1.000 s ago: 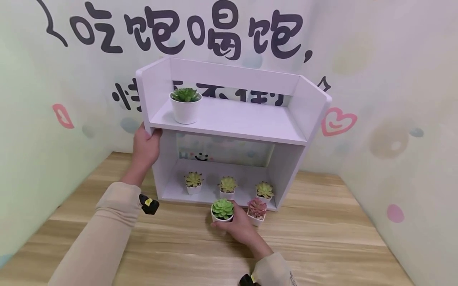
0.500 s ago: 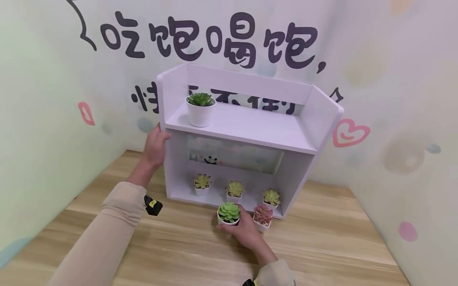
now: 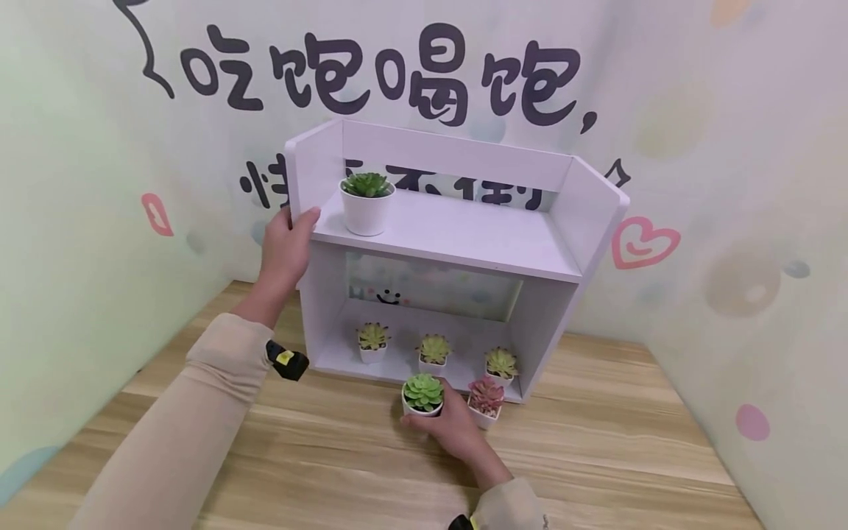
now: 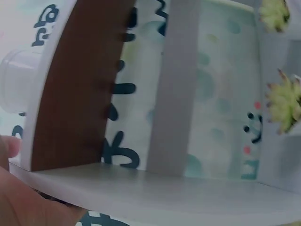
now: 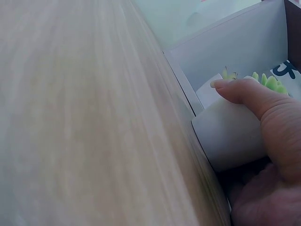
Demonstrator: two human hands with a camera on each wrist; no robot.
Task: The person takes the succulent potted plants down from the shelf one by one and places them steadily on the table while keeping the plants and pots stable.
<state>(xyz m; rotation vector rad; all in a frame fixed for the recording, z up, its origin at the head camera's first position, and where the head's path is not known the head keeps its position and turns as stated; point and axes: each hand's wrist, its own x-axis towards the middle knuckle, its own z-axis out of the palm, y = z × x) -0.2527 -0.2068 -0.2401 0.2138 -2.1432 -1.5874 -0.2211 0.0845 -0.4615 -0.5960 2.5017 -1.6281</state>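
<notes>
My left hand (image 3: pixel 286 246) grips the left side panel of a white two-tier shelf (image 3: pixel 450 228), its thumb over the front edge near the upper board. The fingers behind the panel are hidden. My right hand (image 3: pixel 457 427) holds a round white pot with a bright green succulent (image 3: pixel 423 394) on the table, in front of the shelf. In the right wrist view the thumb lies across that white pot (image 5: pixel 230 134). Close to the right hand stands a small pot with a pink succulent (image 3: pixel 486 401).
A larger white pot with a dark green succulent (image 3: pixel 367 205) stands at the upper tier's left. Along the lower tier are three small yellow-green succulents, left (image 3: pixel 373 342), middle (image 3: pixel 433 352) and right (image 3: pixel 500 365). Walls (image 3: pixel 695 221) border the wooden table (image 3: pixel 596 442).
My left hand has slid up the side panel, and its thumb now sits at the upper board. The right hand stays on the green succulent's pot. The head view has shifted.
</notes>
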